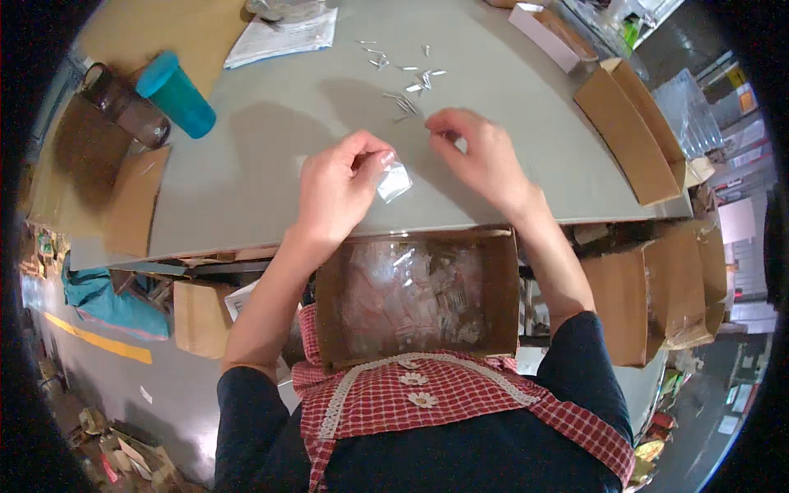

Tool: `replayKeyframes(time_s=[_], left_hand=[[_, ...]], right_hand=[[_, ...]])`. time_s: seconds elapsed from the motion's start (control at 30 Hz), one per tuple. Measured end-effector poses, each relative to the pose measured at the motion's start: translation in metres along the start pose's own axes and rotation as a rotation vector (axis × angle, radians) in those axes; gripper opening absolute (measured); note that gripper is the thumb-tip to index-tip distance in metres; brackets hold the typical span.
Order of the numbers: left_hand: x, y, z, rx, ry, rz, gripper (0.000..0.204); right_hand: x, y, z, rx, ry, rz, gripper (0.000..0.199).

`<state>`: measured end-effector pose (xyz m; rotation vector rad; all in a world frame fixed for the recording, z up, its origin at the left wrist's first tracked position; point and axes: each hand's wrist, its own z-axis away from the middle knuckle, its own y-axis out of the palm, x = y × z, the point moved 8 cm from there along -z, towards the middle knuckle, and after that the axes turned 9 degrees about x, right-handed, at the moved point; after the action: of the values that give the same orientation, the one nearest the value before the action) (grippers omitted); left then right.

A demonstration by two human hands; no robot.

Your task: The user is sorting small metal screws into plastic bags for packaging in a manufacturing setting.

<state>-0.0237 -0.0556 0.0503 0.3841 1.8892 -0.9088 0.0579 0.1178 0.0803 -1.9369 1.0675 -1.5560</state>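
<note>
Pinched between the thumb and fingers of my left hand (337, 181) is a small clear plastic bag (394, 181), hanging above the table near its front edge. My right hand (479, 154) is to the right of it, apart from the bag, with thumb and fingers curled together. Whatever those fingertips may hold is too small or hidden to make out. Just beyond both hands, several small silvery metal pins (426, 80) lie scattered on the grey tabletop (271, 177). An open cardboard box (333, 308) of many clear little bags (411, 287) sits against my apron, below the table edge.
On the left stand a teal cup (177, 94) and a dark transparent bottle (127, 107), by a cardboard piece (138, 201). Papers (283, 39) lie at the far left. Along the right are a long open carton (629, 131) and a white-sided box (552, 39). More cartons (657, 287) stand below.
</note>
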Motion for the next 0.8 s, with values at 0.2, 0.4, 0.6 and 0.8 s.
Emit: replayKeyframes(time_s=[0.2,0.4,0.6,0.8], left_hand=[[0.006,-0.016,0.008,-0.233,0.079,-0.080,0.025],[0.006,-0.020,0.008,-0.187,-0.034,-0.063,0.029],[0.013,-0.009,0.005,-0.180,0.152,-0.023,0.013],[0.013,-0.008,0.004,-0.126,0.129,-0.002,0.012]], right_hand=[[-0.025,0.016,-0.083,0.147,0.021,0.398,0.023],[-0.043,0.028,-0.105,0.443,-0.001,0.586,0.025],[-0.030,0.022,-0.077,0.276,-0.292,0.772,0.012],[-0.021,0.007,-0.056,0.088,-0.381,0.684,0.009]])
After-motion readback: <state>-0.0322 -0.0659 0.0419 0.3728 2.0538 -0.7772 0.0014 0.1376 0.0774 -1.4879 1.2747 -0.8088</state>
